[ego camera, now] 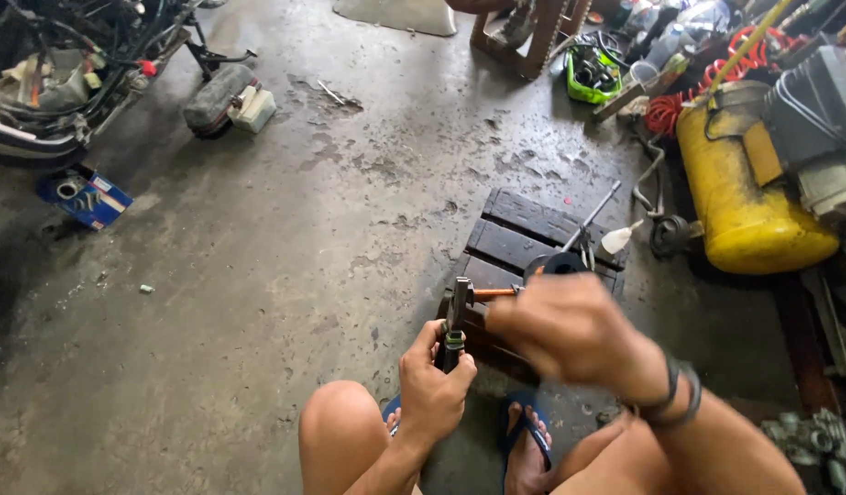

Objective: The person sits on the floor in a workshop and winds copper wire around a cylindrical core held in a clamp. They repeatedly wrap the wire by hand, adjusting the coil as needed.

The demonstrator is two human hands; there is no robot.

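Bare knees and blue flip-flop sandals (529, 431) fill the bottom edge of the head view, above a stained grey concrete floor (285, 238). At far left sits a partly stripped motorcycle (65, 73) with loose wiring, with a small blue cardboard box (86, 197) on the floor just below it and a grey block-shaped part (223, 96) beside its stand. Near the middle, the left hand (432, 385) is closed around the dark handles of a pair of pliers (456, 316) held upright, whose jaws grip a thin orange-brown metal rod (493, 293) lying level. The right hand (570, 330), blurred, with dark bands on the wrist, is curled over the rod's other end; exactly how it grips I cannot tell. Both hands are held over a low dark slatted wooden stool (524, 229). At far right lies a yellow cylindrical air tank (744, 202) next to a coiled red hose (666, 112).
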